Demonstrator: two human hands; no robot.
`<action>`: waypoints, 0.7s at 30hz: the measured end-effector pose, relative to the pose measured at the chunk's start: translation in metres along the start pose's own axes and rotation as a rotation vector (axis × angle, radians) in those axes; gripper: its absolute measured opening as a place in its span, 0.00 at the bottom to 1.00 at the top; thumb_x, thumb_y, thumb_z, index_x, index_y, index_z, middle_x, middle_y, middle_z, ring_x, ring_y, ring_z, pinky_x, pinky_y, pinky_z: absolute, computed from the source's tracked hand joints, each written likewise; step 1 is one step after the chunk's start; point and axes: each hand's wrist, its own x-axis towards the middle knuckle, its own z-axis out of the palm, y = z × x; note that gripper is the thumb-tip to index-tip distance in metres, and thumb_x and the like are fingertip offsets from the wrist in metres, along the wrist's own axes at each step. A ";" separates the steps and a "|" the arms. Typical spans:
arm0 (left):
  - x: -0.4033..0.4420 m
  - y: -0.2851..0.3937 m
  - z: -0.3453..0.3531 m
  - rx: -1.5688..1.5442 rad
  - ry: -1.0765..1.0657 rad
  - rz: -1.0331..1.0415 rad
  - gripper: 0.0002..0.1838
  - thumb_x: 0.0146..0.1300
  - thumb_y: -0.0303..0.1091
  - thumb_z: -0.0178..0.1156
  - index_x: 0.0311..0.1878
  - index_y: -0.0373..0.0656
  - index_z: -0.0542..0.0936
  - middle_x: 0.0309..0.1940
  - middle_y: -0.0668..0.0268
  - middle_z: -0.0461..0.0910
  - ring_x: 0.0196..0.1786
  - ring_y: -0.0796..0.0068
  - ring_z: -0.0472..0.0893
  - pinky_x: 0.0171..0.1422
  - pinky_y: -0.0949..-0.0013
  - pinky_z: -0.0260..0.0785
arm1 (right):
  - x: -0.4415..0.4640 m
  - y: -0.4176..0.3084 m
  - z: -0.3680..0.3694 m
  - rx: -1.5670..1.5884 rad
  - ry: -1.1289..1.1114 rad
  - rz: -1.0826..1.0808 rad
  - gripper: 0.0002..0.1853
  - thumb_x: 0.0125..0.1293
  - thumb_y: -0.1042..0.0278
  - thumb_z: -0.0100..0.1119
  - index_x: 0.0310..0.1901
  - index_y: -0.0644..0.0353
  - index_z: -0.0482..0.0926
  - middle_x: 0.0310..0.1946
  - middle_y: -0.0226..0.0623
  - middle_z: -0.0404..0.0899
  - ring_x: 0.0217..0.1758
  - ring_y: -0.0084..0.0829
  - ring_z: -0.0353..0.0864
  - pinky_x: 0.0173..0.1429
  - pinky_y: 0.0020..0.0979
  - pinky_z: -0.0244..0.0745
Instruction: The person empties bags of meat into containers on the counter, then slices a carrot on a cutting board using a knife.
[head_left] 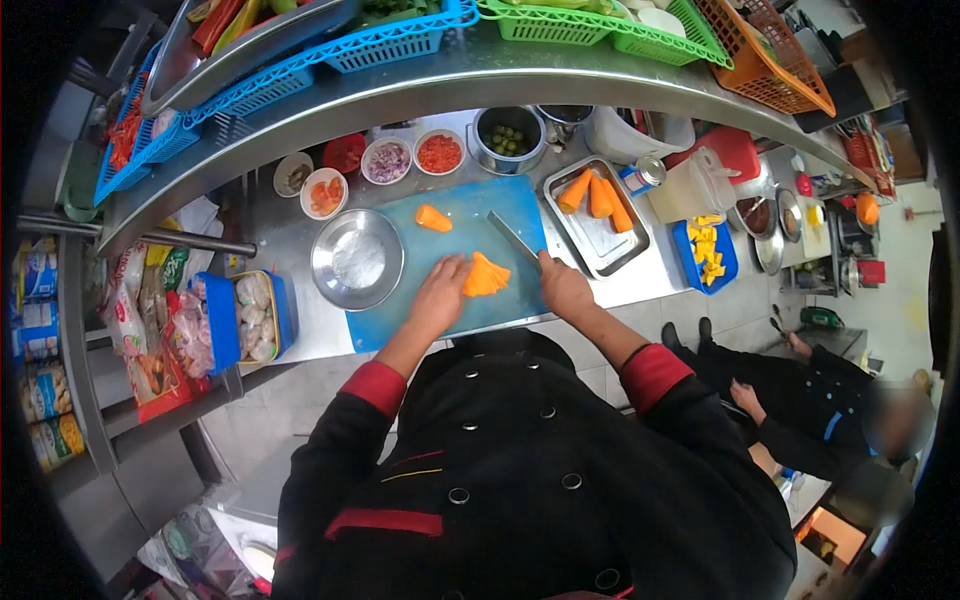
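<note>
My right hand point(566, 288) is closed around the handle of a kitchen knife point(513, 236), whose blade points up and left over the blue cutting board point(395, 325). My left hand point(440, 292) lies on the board with fingers stretched out, its fingertips against the left side of a fanned pile of carrot slices point(486, 276). The blade is apart from the slices. A peeled carrot piece point(433, 218) rests farther up the board. Several peeled carrots point(599, 198) lie in a metal tray point(607, 264) to the right.
A metal bowl point(357, 260) stands at the board's left. Behind are small bowls of chopped onion point(387, 161) and red diced vegetable point(439, 153), and a pot point(507, 140). A blue basket point(711, 255) holds yellow pieces. A steel shelf point(480, 83) overhangs. Another person point(800, 400) is at right.
</note>
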 end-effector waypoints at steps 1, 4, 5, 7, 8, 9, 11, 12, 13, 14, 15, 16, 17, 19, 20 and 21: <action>0.000 0.004 -0.002 -0.024 -0.013 -0.009 0.27 0.64 0.22 0.54 0.69 0.38 0.75 0.69 0.50 0.72 0.72 0.48 0.70 0.77 0.54 0.64 | 0.001 0.000 -0.002 -0.001 -0.004 -0.011 0.14 0.67 0.76 0.52 0.53 0.59 0.66 0.39 0.54 0.83 0.38 0.56 0.88 0.41 0.51 0.84; 0.002 0.002 0.010 0.016 -0.041 -0.022 0.26 0.66 0.21 0.52 0.68 0.39 0.76 0.68 0.51 0.73 0.70 0.49 0.72 0.75 0.54 0.66 | 0.009 0.002 -0.005 0.032 0.013 -0.058 0.15 0.66 0.76 0.53 0.53 0.59 0.67 0.39 0.54 0.83 0.39 0.56 0.88 0.42 0.51 0.84; 0.002 0.004 0.010 0.030 -0.047 -0.028 0.26 0.66 0.21 0.52 0.68 0.39 0.76 0.68 0.51 0.73 0.70 0.49 0.72 0.75 0.54 0.66 | 0.013 0.005 -0.005 0.047 0.015 -0.064 0.15 0.66 0.76 0.53 0.53 0.59 0.67 0.39 0.54 0.83 0.39 0.56 0.88 0.42 0.51 0.84; 0.002 0.007 0.010 0.050 -0.020 -0.023 0.25 0.65 0.22 0.52 0.67 0.39 0.77 0.66 0.52 0.75 0.68 0.50 0.73 0.74 0.56 0.67 | 0.018 0.010 -0.005 0.021 -0.033 -0.118 0.16 0.65 0.76 0.53 0.54 0.60 0.67 0.39 0.53 0.83 0.41 0.56 0.88 0.43 0.51 0.84; 0.003 0.009 0.007 0.057 -0.017 -0.028 0.25 0.65 0.22 0.52 0.67 0.39 0.77 0.66 0.52 0.75 0.68 0.50 0.73 0.74 0.56 0.67 | 0.017 0.009 -0.009 0.025 -0.030 -0.126 0.16 0.65 0.76 0.53 0.54 0.60 0.67 0.39 0.53 0.83 0.41 0.56 0.88 0.43 0.51 0.84; 0.005 0.010 0.003 0.107 -0.012 -0.005 0.25 0.64 0.23 0.53 0.66 0.39 0.78 0.66 0.54 0.75 0.68 0.51 0.73 0.74 0.57 0.68 | 0.015 0.007 -0.015 0.041 -0.055 -0.133 0.16 0.65 0.76 0.52 0.55 0.60 0.67 0.39 0.53 0.83 0.40 0.55 0.88 0.43 0.51 0.84; 0.012 0.014 -0.003 0.158 0.008 0.017 0.25 0.64 0.23 0.54 0.65 0.40 0.79 0.65 0.55 0.76 0.68 0.52 0.73 0.74 0.57 0.68 | 0.007 -0.002 -0.034 0.046 -0.112 -0.140 0.17 0.66 0.77 0.50 0.56 0.60 0.67 0.40 0.54 0.83 0.41 0.55 0.87 0.44 0.50 0.84; 0.014 0.016 -0.005 0.129 -0.025 0.030 0.25 0.63 0.24 0.54 0.64 0.41 0.79 0.65 0.57 0.77 0.68 0.53 0.74 0.73 0.57 0.69 | 0.005 -0.004 -0.034 0.040 -0.108 -0.147 0.17 0.66 0.77 0.50 0.56 0.60 0.67 0.40 0.54 0.83 0.41 0.55 0.87 0.44 0.50 0.84; 0.015 0.018 -0.008 0.100 -0.059 0.044 0.24 0.63 0.24 0.54 0.64 0.41 0.80 0.65 0.58 0.77 0.67 0.54 0.74 0.72 0.58 0.69 | 0.004 -0.005 -0.033 0.062 -0.091 -0.187 0.17 0.66 0.77 0.50 0.56 0.60 0.67 0.40 0.54 0.83 0.40 0.55 0.87 0.45 0.51 0.84; 0.016 0.020 -0.009 0.102 -0.055 0.042 0.24 0.63 0.24 0.54 0.64 0.41 0.80 0.65 0.58 0.77 0.67 0.54 0.74 0.72 0.58 0.69 | 0.004 -0.007 -0.031 0.085 -0.075 -0.227 0.17 0.65 0.77 0.50 0.56 0.60 0.67 0.40 0.54 0.84 0.40 0.56 0.87 0.45 0.51 0.83; 0.019 0.023 -0.008 0.141 -0.123 0.075 0.24 0.62 0.24 0.54 0.63 0.42 0.81 0.65 0.59 0.77 0.66 0.55 0.75 0.72 0.58 0.70 | 0.005 -0.009 -0.029 0.113 -0.044 -0.277 0.17 0.65 0.76 0.52 0.55 0.60 0.66 0.38 0.57 0.84 0.38 0.57 0.87 0.42 0.53 0.83; 0.022 0.024 -0.008 0.177 -0.191 0.108 0.24 0.62 0.24 0.54 0.63 0.43 0.81 0.65 0.60 0.78 0.65 0.56 0.76 0.71 0.58 0.70 | 0.008 -0.012 -0.028 0.110 -0.044 -0.279 0.17 0.65 0.76 0.52 0.55 0.60 0.66 0.38 0.57 0.84 0.38 0.57 0.87 0.42 0.53 0.83; 0.023 0.021 -0.006 0.174 -0.187 0.108 0.24 0.62 0.24 0.54 0.63 0.43 0.81 0.65 0.60 0.78 0.65 0.56 0.76 0.71 0.58 0.70 | 0.011 -0.018 -0.030 0.098 -0.063 -0.293 0.18 0.64 0.76 0.53 0.55 0.60 0.66 0.38 0.57 0.84 0.39 0.58 0.87 0.42 0.53 0.83; 0.026 0.014 0.000 0.167 -0.233 0.112 0.24 0.62 0.24 0.54 0.62 0.43 0.82 0.65 0.60 0.77 0.64 0.56 0.76 0.71 0.59 0.70 | 0.014 -0.026 -0.037 0.080 -0.089 -0.304 0.18 0.64 0.76 0.53 0.56 0.60 0.66 0.39 0.57 0.84 0.40 0.58 0.87 0.43 0.52 0.83; 0.026 0.014 0.000 0.158 -0.232 0.108 0.24 0.62 0.24 0.54 0.62 0.43 0.82 0.65 0.60 0.77 0.64 0.56 0.76 0.71 0.59 0.70 | 0.015 -0.030 -0.043 0.047 -0.128 -0.321 0.18 0.64 0.76 0.53 0.56 0.61 0.66 0.39 0.57 0.84 0.40 0.57 0.87 0.44 0.52 0.83; 0.026 0.013 0.000 0.149 -0.226 0.111 0.24 0.62 0.24 0.54 0.62 0.43 0.82 0.65 0.61 0.77 0.64 0.56 0.77 0.71 0.59 0.71 | 0.016 -0.033 -0.048 0.012 -0.169 -0.338 0.18 0.64 0.77 0.54 0.56 0.61 0.66 0.40 0.57 0.84 0.41 0.57 0.87 0.44 0.51 0.83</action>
